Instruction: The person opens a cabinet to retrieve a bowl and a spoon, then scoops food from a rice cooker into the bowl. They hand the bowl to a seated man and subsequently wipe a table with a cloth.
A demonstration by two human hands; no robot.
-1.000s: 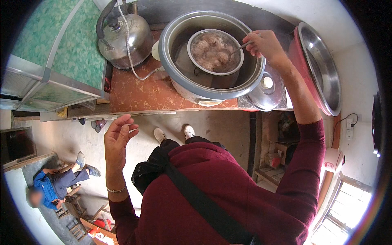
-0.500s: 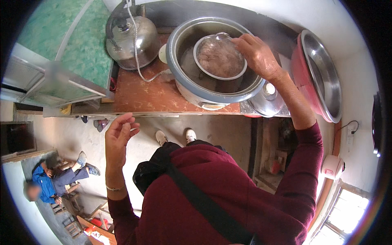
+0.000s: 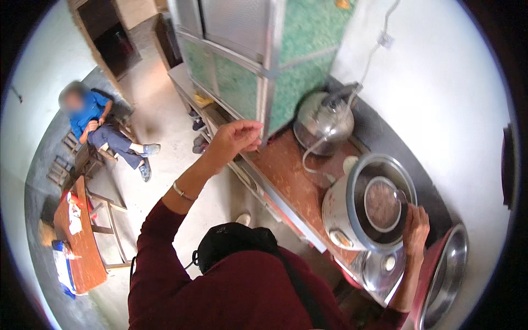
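Note:
My right hand point(image 3: 416, 226) rests on the right side of a round cooker pot point(image 3: 345, 212) on the counter. Its fingers hold the rim of a metal bowl point(image 3: 381, 204) of brownish food that sits inside the pot. My left hand point(image 3: 235, 138) is raised in the air over the counter's front edge. Its fingers are loosely curled and apart, and it holds nothing.
A steel kettle point(image 3: 324, 120) with a cord stands further along the reddish counter point(image 3: 289, 176). The pot's lid point(image 3: 382, 268) and a large metal basin point(image 3: 446, 275) lie near my right arm. A green-glass cabinet point(image 3: 242, 71) stands behind. A person in blue point(image 3: 92, 124) sits by a wooden table point(image 3: 80, 236).
The view has swung round to the left, so the counter now lies at the right. My right hand has dropped from the bowl's top edge to its side. The left hand stays raised.

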